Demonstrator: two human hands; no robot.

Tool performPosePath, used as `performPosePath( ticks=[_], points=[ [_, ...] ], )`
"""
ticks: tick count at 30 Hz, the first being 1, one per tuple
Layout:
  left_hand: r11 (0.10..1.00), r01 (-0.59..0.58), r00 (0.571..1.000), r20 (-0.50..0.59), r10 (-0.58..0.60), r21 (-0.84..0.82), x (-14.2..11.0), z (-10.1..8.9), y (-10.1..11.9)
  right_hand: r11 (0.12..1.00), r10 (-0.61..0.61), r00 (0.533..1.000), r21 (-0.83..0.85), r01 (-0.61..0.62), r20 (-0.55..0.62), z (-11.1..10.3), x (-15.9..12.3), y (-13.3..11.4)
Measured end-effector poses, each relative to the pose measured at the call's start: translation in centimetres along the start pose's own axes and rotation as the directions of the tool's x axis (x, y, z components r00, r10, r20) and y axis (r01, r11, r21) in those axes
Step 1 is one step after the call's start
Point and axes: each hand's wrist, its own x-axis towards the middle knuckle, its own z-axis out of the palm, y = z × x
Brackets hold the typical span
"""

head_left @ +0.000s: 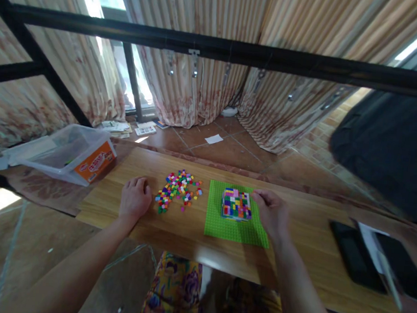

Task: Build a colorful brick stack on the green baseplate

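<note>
My left hand (pixel 136 199) rests palm down on the wooden table, its fingers curled in, and no object shows in it. Just right of it lies a loose pile of small coloured building bricks (pixel 178 187). A green studded baseplate (pixel 213 228) carries a square, multicoloured block of bricks (pixel 236 204), several layers high. At the far right corner of that block, my right hand (pixel 271 213) is closed in a pinch above the baseplate. Whatever sits between its thumb and forefinger is too small or hidden to make out.
A clear plastic bin (pixel 65 150) with an orange label stands beyond the table's left end. Toward the right end lie a dark tablet-like object (pixel 356 254) and a black flat device (pixel 405 261). A black metal rail (pixel 219 47) crosses in front of the curtains.
</note>
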Motion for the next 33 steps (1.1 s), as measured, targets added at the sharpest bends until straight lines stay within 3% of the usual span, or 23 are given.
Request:
performPosePath(
  ticks=[11,16,33],
  points=[
    [0.999,0.011,1.0,0.025,-0.01,-0.035,0.3,0.0,-0.4,0.974,0.119,0.98,0.175,-0.146,0.156,3.2,2.2,2.5],
    [1.0,0.016,0.999,0.034,-0.016,-0.006,0.3,0.1,-0.4,0.959,0.18,0.968,0.188,-0.212,0.174,3.4,2.3,2.5],
    [1.0,0.018,0.999,0.027,-0.018,0.01,0.1,0.3,-0.2,0.95,0.19,0.945,0.192,-0.245,0.267,3.2,2.7,3.1]
  ],
)
